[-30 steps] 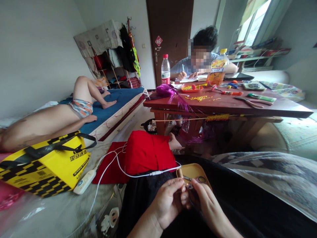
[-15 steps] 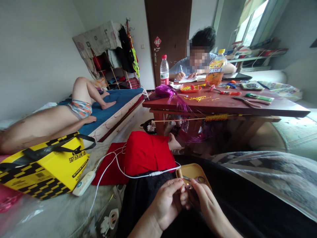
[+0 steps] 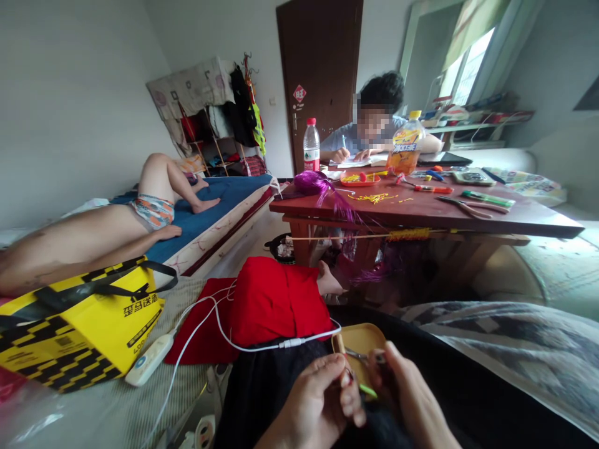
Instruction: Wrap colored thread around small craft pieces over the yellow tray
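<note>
Low in the view, my left hand (image 3: 322,396) pinches a small piece between thumb and fingers; the piece is too small to name. My right hand (image 3: 405,386), a short way to the right, has its fingers curled round scissors (image 3: 355,354), whose metal part points left toward my left fingertips. A small green thing (image 3: 368,391) shows between the hands. Just behind them, a yellow tray (image 3: 369,335) rests on the black cloth (image 3: 449,374) over my lap. The fingers partly hide the scissors.
A red-brown table (image 3: 327,209) ahead carries bottles, purple tinsel (image 3: 316,184), pliers (image 3: 465,206) and an orange dish (image 3: 360,179); a person writes behind it. A white cable (image 3: 224,333) crosses the red cloth (image 3: 276,299). A yellow bag (image 3: 93,324) and another person are left.
My right hand has moved right, away from my left hand, and the green thing now shows between them. The whole view has tilted slightly upward.
</note>
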The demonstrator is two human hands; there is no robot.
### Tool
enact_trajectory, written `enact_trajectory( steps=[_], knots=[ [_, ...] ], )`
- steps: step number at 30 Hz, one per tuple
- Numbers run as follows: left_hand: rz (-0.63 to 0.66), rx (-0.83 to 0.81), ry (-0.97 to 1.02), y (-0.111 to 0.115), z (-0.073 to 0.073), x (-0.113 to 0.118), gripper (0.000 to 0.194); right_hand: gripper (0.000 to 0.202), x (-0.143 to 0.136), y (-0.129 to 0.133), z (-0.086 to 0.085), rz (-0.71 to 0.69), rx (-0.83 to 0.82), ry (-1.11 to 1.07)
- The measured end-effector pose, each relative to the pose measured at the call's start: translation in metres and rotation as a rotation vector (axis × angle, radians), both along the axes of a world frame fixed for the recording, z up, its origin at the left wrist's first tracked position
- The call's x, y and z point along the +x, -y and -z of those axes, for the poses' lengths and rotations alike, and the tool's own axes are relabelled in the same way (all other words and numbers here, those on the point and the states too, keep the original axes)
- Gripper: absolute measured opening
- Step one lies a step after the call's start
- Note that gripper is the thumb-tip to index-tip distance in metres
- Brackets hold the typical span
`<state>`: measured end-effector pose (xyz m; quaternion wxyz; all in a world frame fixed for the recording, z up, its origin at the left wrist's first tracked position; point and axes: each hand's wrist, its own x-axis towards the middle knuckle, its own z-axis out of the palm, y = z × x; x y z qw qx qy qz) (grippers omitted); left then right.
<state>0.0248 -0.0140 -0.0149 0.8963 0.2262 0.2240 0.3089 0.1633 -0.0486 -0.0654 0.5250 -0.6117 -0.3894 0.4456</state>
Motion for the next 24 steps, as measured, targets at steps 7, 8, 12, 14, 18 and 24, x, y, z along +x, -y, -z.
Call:
enact_trajectory(
  steps=[7, 8, 12, 14, 18, 24],
  knots=[
    [0.108, 0.116, 0.053, -0.005, -0.002, -0.007, 0.035, 0.016, 0.038, -0.028, 0.049, -0.208, -0.156, 0.931],
    [0.110, 0.120, 0.040, -0.005, -0.003, -0.008, 0.035, 0.017, 0.037, -0.028, 0.056, -0.216, -0.158, 0.972],
    [0.078, 0.097, 0.026, -0.004, 0.002, -0.007, 0.033, 0.026, 0.033, -0.022, 0.067, -0.252, -0.118, 1.031],
    [-0.005, 0.092, -0.013, -0.003, 0.010, -0.005, 0.030, 0.022, 0.029, -0.019, 0.056, -0.275, -0.086, 1.010],
    [-0.159, 0.081, -0.098, -0.003, 0.024, -0.002, 0.029, 0.035, 0.011, -0.009, 0.012, -0.152, -0.034, 0.175],
    [-0.200, 0.179, -0.206, -0.002, 0.016, -0.001, 0.038, 0.044, -0.010, 0.002, -0.040, -0.251, -0.077, -0.464]
  ],
)
